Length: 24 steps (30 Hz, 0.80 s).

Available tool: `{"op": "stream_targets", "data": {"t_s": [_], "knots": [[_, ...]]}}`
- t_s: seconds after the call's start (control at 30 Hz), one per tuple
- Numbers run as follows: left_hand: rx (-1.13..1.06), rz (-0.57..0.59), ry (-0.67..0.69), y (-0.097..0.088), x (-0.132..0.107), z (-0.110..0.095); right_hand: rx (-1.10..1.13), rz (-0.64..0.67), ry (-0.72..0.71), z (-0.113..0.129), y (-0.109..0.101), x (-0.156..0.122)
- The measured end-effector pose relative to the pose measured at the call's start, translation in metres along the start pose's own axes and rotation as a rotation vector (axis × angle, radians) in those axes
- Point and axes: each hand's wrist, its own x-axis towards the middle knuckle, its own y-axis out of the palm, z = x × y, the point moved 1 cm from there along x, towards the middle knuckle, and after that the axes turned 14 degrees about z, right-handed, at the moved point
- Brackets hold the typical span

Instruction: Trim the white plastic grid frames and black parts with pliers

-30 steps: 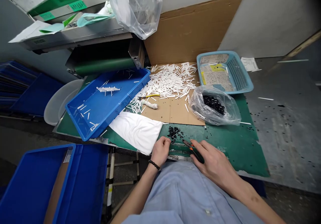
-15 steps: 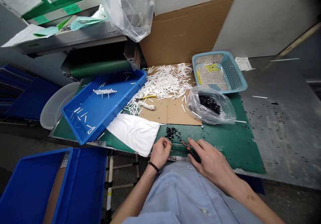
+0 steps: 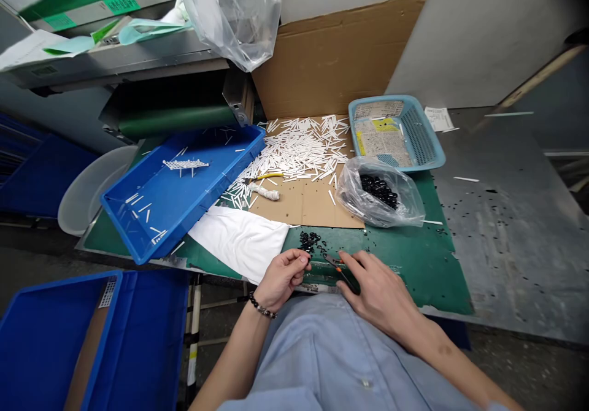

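Note:
My right hand (image 3: 377, 291) grips small orange-handled wire cutters (image 3: 339, 270), their metal tips pointing up and left over a green cutting mat (image 3: 427, 276). My left hand (image 3: 281, 280) is curled close to them, its fingertips pinched together. Anything between those fingertips is hidden. A small heap of black beads (image 3: 309, 241) lies on the mat just beyond my hands. Farther off, a clear plastic bag (image 3: 380, 193) holds more black beads. Many white sticks (image 3: 299, 150) cover a cardboard sheet (image 3: 304, 208), beside a white cloth (image 3: 239, 242).
A blue tray (image 3: 179, 196) holding white sticks tilts at the mat's left side. A light blue basket (image 3: 396, 132) stands at the back. Blue crates (image 3: 92, 343) sit at lower left, a translucent basin (image 3: 87, 190) at left, and a grey metal tabletop (image 3: 510, 233) at right.
The whole view has shifted, so the bench sits farther left. My left hand has turned and its wrist has moved left. The cutters have moved slightly up and left.

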Motion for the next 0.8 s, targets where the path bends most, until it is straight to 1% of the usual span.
{"op": "stream_targets", "data": {"t_s": [0.07,0.17,0.27,0.3,0.4,0.47,0.57,0.63,0.7,0.8], "knots": [[-0.007,0.005,0.000,-0.002,0.000,0.002,-0.003,0.003,0.051,-0.003,0.003,0.001],[-0.006,-0.002,-0.004,-0.004,-0.001,0.004,-0.096,0.016,0.135,-0.012,0.008,0.000],[-0.009,0.013,-0.007,-0.005,-0.001,0.005,-0.169,-0.031,0.184,-0.026,0.011,-0.005],[-0.012,0.022,-0.007,-0.005,-0.001,0.004,-0.196,-0.016,0.198,-0.030,0.011,-0.007],[-0.026,0.041,-0.018,-0.003,0.000,0.004,-0.278,0.094,0.218,-0.040,0.009,-0.012],[-0.034,0.059,-0.041,0.000,0.001,0.005,-0.247,0.085,0.176,-0.038,0.003,-0.014],[-0.040,0.093,-0.078,0.006,0.002,0.005,-0.144,0.023,0.022,-0.024,-0.011,-0.014],[-0.038,0.105,-0.086,0.010,0.003,0.004,-0.116,0.035,-0.066,-0.013,-0.018,-0.012],[-0.030,0.111,-0.090,0.013,0.003,0.002,-0.126,0.061,-0.101,-0.005,-0.022,-0.010],[-0.003,0.110,-0.095,0.014,0.001,-0.001,-0.153,0.070,-0.123,-0.002,-0.024,-0.008]]}}
